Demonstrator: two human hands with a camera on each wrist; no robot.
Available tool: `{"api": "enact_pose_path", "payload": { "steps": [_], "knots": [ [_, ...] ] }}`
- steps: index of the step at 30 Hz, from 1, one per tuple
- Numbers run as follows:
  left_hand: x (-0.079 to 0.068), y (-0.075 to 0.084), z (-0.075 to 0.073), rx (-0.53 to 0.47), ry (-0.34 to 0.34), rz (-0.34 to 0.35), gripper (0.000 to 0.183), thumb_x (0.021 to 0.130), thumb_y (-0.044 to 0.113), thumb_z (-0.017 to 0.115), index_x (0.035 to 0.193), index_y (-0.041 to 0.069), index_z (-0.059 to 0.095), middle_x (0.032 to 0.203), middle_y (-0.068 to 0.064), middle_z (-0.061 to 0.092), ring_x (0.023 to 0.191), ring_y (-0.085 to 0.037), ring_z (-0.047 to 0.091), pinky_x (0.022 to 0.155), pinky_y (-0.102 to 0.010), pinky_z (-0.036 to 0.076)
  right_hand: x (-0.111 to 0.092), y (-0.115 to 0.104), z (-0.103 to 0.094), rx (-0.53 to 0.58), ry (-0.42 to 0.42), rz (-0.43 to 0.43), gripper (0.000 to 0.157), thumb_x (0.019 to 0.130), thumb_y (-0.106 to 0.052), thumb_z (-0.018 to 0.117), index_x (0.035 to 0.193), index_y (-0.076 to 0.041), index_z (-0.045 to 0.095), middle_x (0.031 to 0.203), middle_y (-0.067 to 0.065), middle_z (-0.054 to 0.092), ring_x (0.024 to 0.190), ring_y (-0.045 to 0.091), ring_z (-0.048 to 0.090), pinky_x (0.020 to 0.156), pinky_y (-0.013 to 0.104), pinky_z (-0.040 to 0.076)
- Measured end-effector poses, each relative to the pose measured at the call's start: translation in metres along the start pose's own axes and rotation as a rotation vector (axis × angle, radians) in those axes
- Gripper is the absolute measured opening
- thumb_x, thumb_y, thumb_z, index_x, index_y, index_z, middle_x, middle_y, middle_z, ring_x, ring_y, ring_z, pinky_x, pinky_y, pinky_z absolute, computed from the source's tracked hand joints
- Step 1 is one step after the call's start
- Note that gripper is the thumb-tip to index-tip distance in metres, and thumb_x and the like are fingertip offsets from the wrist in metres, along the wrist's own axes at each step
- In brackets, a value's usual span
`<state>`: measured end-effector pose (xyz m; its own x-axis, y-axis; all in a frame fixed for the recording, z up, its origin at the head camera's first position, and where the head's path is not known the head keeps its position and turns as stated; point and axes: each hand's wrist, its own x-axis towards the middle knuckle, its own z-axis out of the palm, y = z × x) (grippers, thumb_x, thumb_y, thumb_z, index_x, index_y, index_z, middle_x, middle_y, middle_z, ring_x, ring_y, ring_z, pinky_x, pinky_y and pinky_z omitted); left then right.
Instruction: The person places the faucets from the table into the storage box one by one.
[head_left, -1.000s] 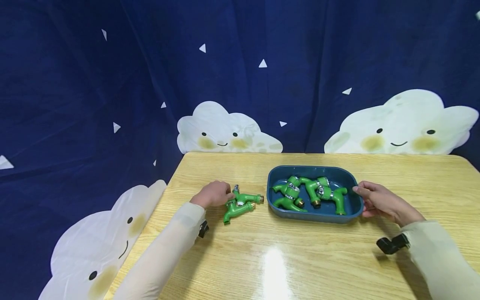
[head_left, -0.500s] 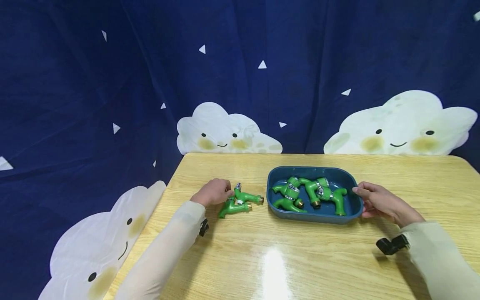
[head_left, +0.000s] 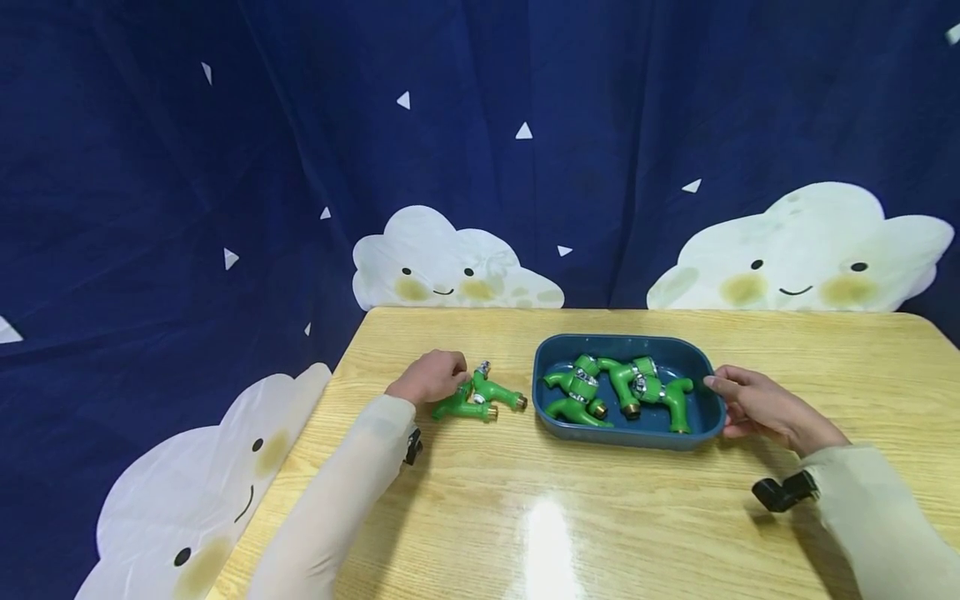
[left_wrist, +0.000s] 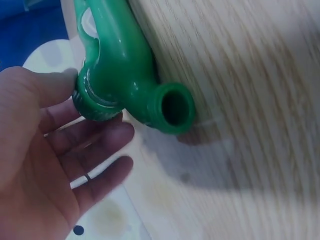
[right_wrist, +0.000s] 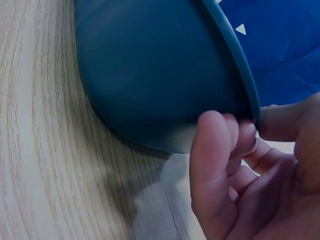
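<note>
My left hand [head_left: 429, 377] pinches the round ribbed knob of a green tap [left_wrist: 125, 55] between thumb and fingers. That tap lies low at the table, its brass end [head_left: 492, 412] towards the right. A second green tap [head_left: 501, 395] lies just beside it, with its metal tip pointing back. My right hand [head_left: 772, 408] pinches the right rim of a dark blue plastic basin [head_left: 622, 439], thumb over the edge and fingers against the outer wall. Inside the basin lie several green taps [head_left: 667, 392], partly overlapping.
The wooden table [head_left: 465, 517] stretches in front of the basin and to both sides. Behind and to the left hangs a dark blue curtain [head_left: 480, 150] with white clouds and small triangles. A black wrist camera [head_left: 783, 492] sits on the right sleeve.
My left hand has shifted slightly, and the tap at it has slid back and left on the table, turning. The second tap has turned a little. Right hand and basin stay put.
</note>
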<state>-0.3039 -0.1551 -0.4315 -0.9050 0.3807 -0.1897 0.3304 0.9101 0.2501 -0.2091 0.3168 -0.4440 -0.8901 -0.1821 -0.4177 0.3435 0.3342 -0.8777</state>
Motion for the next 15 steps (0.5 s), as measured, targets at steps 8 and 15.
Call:
{"api": "enact_pose_path", "payload": {
  "steps": [8, 15],
  "knots": [
    [-0.018, 0.019, 0.007, 0.059, -0.026, -0.096, 0.066, 0.098, 0.054, 0.052, 0.14, 0.003, 0.051, 0.137, -0.017, 0.058, 0.117, -0.036, 0.062, 0.096, -0.051, 0.052, 0.0, 0.002, 0.003, -0.001, -0.01, -0.001, 0.027, 0.107, -0.036, 0.041, 0.096, -0.013, 0.047, 0.072, -0.004, 0.055, 0.064, 0.01, 0.062, 0.06, 0.028, 0.059],
    [-0.021, 0.037, 0.009, 0.118, -0.061, -0.137, 0.069, 0.081, 0.065, 0.069, 0.117, 0.007, 0.058, 0.118, -0.014, 0.055, 0.088, -0.027, 0.059, 0.079, -0.044, 0.053, 0.0, 0.001, 0.001, 0.001, -0.006, -0.011, 0.028, 0.107, -0.038, 0.04, 0.094, -0.014, 0.046, 0.07, -0.005, 0.055, 0.062, 0.01, 0.062, 0.061, 0.029, 0.059]
  ]
}}
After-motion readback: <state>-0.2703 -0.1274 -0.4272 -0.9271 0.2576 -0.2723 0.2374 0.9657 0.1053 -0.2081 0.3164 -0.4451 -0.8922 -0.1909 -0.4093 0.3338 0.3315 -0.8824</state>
